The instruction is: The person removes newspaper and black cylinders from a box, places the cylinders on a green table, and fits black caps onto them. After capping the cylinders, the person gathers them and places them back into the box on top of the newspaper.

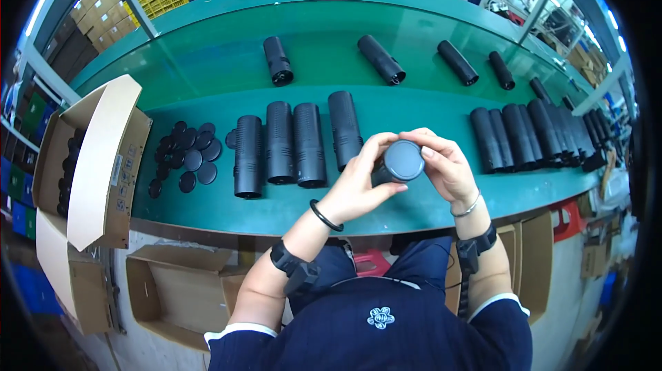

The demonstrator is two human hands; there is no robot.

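Observation:
A black plastic cylinder (404, 161) is held over the near middle of the bench, its round capped end turned up toward me. My left hand (360, 181) is closed around its left side, with the thumb along the near side. On the other side my right hand (448, 167) is closed on it too, its thumb and fingers at the cap's right and far edge. The lower part of the cylinder is hidden beneath the cap and my hands. Just left of my hands stand several black ribbed cylinders (278, 143). Farther left lies a loose group of black round caps (193, 160).
An open cardboard box (103, 164) with black parts stands at the left edge. More black cylinders (516, 138) crowd the right side. Several lie spaced along the green strip (317, 33) behind the bench. Below the front edge sits an open carton (181, 288).

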